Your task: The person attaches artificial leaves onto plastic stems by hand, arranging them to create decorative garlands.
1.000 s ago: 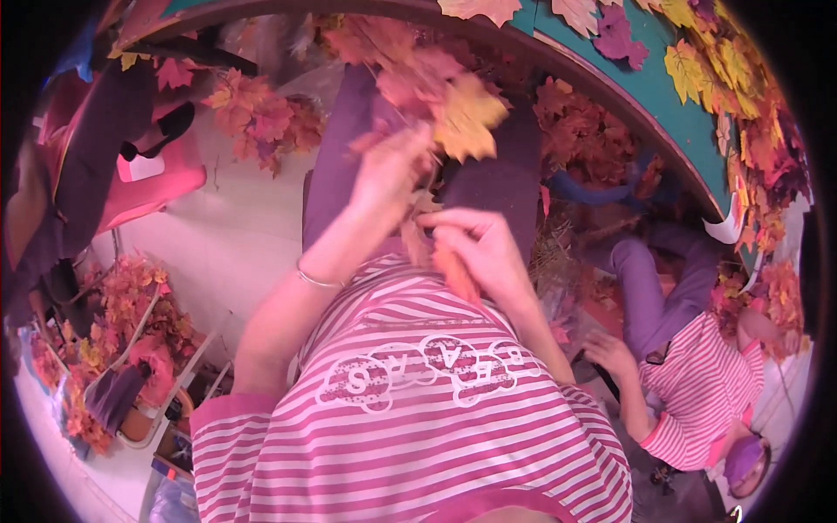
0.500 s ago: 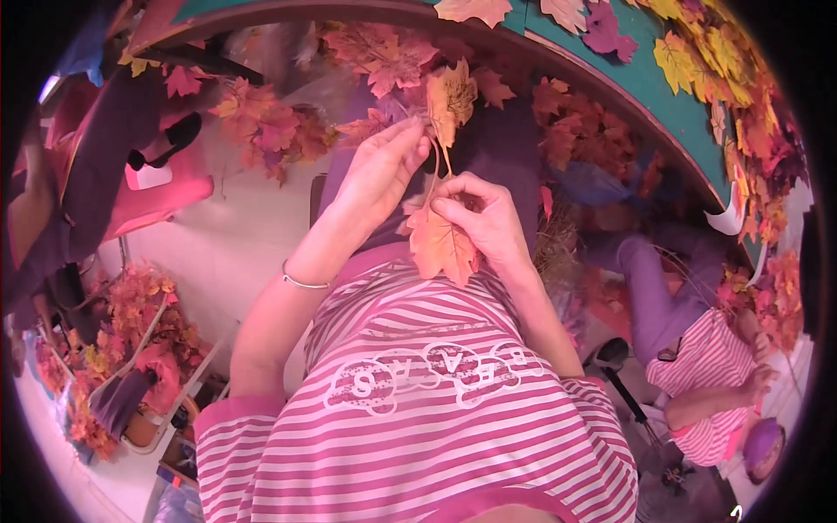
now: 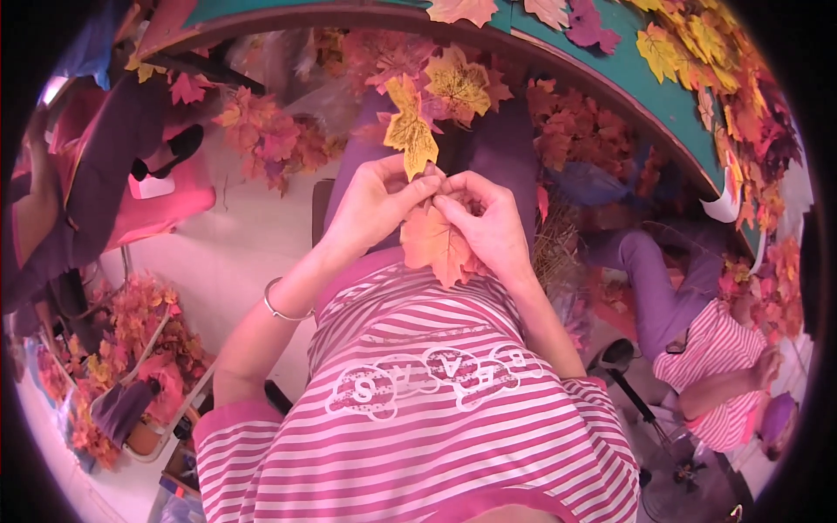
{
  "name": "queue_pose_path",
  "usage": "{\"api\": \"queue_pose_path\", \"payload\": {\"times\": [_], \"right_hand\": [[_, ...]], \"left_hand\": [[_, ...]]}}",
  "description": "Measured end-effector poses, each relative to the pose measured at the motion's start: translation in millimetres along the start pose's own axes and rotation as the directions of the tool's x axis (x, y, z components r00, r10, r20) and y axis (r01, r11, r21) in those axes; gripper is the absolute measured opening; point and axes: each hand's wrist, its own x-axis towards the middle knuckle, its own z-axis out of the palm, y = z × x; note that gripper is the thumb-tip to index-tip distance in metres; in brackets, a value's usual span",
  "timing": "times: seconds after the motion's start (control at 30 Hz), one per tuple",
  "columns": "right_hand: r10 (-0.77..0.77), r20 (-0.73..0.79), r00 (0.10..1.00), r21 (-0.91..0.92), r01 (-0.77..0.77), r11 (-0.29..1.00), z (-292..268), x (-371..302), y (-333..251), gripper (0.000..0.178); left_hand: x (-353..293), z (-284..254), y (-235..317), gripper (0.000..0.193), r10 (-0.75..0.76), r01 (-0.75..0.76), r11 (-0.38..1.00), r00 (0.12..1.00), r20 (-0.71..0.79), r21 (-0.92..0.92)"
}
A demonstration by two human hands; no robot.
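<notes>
My left hand (image 3: pixel 381 199) and my right hand (image 3: pixel 485 213) meet in front of my waist, thumbs and fingers pinched close together. Between the fingertips run the thin stems of artificial maple leaves, mostly covered by the fingers. From my left hand a yellow leaf (image 3: pixel 408 126) points away from me. Just beyond it is a yellow-brown leaf (image 3: pixel 458 83), and how it connects to the stems cannot be made out. An orange leaf (image 3: pixel 438 244) hangs below my right fingers, against my striped shirt (image 3: pixel 418 314).
A green table (image 3: pixel 602 91) curves across the far side, with yellow leaves (image 3: pixel 697 44) heaped at its right. Red leaf bunches (image 3: pixel 582 126) hang below its edge. At the left stand a pink chair (image 3: pixel 179 196) and a leaf pile (image 3: pixel 144 318). Another person (image 3: pixel 711 357) sits at the right.
My left hand has come down and right to meet my right hand. A yellow leaf now extends from it, and the yellow-brown leaf sits farther up and right. The orange leaf stays below.
</notes>
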Motion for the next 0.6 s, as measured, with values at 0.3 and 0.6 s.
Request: {"api": "queue_pose_path", "payload": {"times": [0.3,0.6], "right_hand": [[0.060,0.059,0.996,0.008,-0.060,0.998,3,0,-8,0.013],[0.076,0.169,0.983,-0.048,-0.069,0.996,-16,-7,-1,0.009]], "left_hand": [[11,-2,-28,0.023,0.102,-0.101,0.995,0.973,-0.206,0.014],[19,-41,-5,0.026,-0.247,0.202,0.912,0.965,-0.086,-0.357]]}}
